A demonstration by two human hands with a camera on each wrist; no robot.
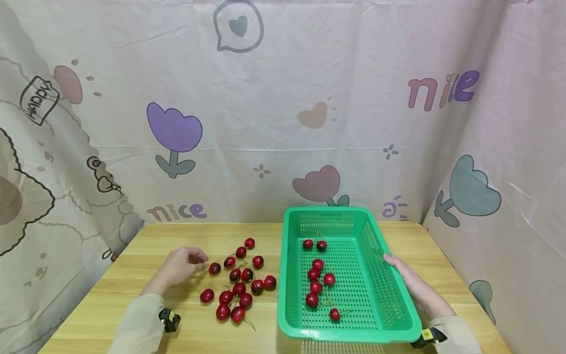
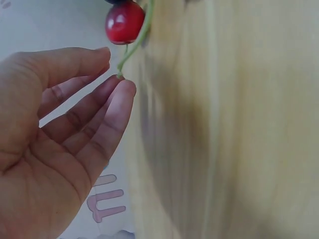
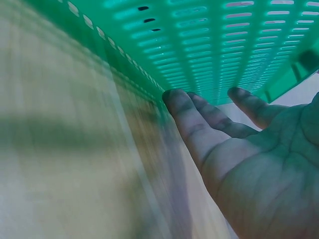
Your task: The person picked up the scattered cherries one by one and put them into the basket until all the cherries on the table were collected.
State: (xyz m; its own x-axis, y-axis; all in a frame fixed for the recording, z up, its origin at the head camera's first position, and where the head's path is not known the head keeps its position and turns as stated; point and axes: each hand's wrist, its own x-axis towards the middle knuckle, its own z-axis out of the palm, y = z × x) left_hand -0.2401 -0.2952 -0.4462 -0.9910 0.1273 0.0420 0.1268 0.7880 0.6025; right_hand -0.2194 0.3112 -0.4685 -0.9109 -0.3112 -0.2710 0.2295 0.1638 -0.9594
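Observation:
My left hand (image 1: 181, 268) is at the left edge of a loose group of cherries. In the left wrist view, its thumb and fingers are parted around the end of a green stem (image 2: 134, 46), which meets a fingertip. A red cherry (image 2: 124, 23) lies just beyond the fingertips; in the head view the nearest one is a dark red cherry (image 1: 214, 268). My right hand (image 1: 417, 285) is at the right side of a green plastic basket (image 1: 398, 339), extended fingers (image 3: 187, 119) against its slotted outer wall. Several cherries (image 1: 312, 300) with stems lie inside the basket.
More cherries (image 1: 239, 289) are spread over the wooden table (image 1: 110, 290), between my left hand and the basket. One cherry (image 1: 206, 295) sits apart, nearer me. A printed cloth (image 1: 247, 123) hangs behind the table and along both sides.

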